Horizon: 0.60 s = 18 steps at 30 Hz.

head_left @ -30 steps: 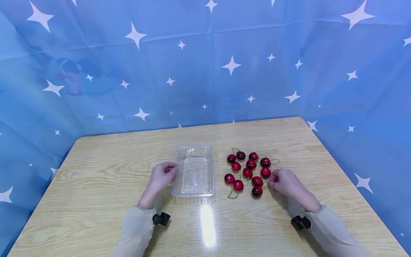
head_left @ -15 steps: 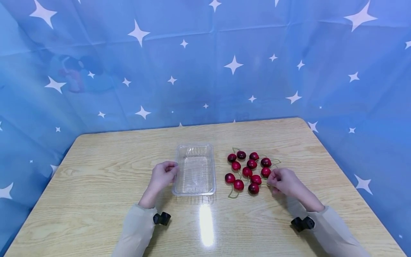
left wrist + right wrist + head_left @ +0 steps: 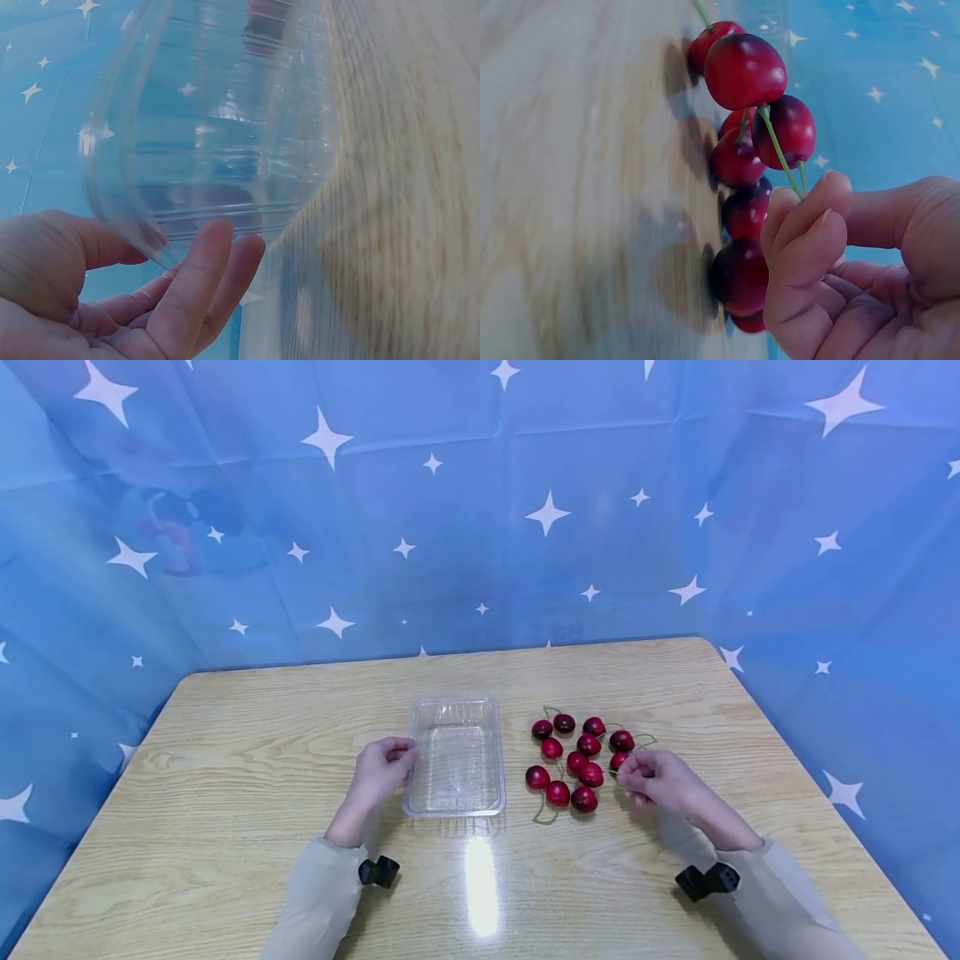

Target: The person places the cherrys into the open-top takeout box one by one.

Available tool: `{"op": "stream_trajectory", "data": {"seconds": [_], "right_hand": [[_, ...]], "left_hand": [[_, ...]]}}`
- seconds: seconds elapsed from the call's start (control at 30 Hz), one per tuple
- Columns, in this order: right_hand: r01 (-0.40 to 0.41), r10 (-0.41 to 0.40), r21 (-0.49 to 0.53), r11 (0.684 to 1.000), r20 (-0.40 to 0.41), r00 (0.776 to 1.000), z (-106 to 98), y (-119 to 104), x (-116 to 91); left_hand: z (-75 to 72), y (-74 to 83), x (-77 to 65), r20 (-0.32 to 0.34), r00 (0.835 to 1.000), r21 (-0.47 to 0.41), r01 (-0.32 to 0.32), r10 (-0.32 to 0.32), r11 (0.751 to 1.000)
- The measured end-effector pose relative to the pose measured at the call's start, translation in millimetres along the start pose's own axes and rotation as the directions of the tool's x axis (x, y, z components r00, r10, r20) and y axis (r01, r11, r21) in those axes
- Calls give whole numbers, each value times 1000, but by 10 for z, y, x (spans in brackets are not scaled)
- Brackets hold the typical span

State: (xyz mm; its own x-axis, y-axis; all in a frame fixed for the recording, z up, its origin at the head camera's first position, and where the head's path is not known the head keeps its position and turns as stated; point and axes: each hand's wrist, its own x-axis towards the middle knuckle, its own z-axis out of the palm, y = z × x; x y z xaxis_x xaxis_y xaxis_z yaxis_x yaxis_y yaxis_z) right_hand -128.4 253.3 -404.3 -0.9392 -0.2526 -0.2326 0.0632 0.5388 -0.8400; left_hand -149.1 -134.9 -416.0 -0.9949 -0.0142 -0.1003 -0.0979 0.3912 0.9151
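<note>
My left hand (image 3: 381,768) pinches the left rim of a clear plastic box (image 3: 454,814). In the left wrist view, the thumb is on one side of the box wall and the fingers (image 3: 196,289) are on the other. My right hand (image 3: 660,782) pinches the green stems (image 3: 781,155) of a pair of cherries between thumb and fingertips. The nearer cherry (image 3: 746,71) is glossy red with a dark top. Its partner (image 3: 786,131) hangs close beside it, and both show clear of the wood in the right wrist view. The box holds nothing.
Several other red and dark red cherries (image 3: 557,793) with green stems lie loosely grouped right of the box on the wooden table (image 3: 225,760). A blue cloth with white stars (image 3: 480,527) hangs behind the table. Black cameras (image 3: 378,871) sit on both wrists.
My right hand has shifted slightly left, and the pair of cherries by its stems has moved left and a little away from me. The left hand and the box stay in place.
</note>
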Motion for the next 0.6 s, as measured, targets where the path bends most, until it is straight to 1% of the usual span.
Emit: {"op": "stream_trajectory", "data": {"seconds": [0.1,0.17,0.37,0.6], "right_hand": [[9,-10,58,998,16,1000,0,-28,32],[2,-3,81,997,11,1000,3,-51,55],[-10,11,104,995,-14,1000,12,-139,108],[7,-9,168,986,13,1000,26,-219,167]], "left_hand": [[1,1,-2,-1,1000,-6,11,-11,1000],[3,4,-1,-1,1000,-15,19,-19,1000],[10,9,1,-3,1000,-19,24,-24,1000],[12,13,2,-7,999,-14,36,-36,999]]}}
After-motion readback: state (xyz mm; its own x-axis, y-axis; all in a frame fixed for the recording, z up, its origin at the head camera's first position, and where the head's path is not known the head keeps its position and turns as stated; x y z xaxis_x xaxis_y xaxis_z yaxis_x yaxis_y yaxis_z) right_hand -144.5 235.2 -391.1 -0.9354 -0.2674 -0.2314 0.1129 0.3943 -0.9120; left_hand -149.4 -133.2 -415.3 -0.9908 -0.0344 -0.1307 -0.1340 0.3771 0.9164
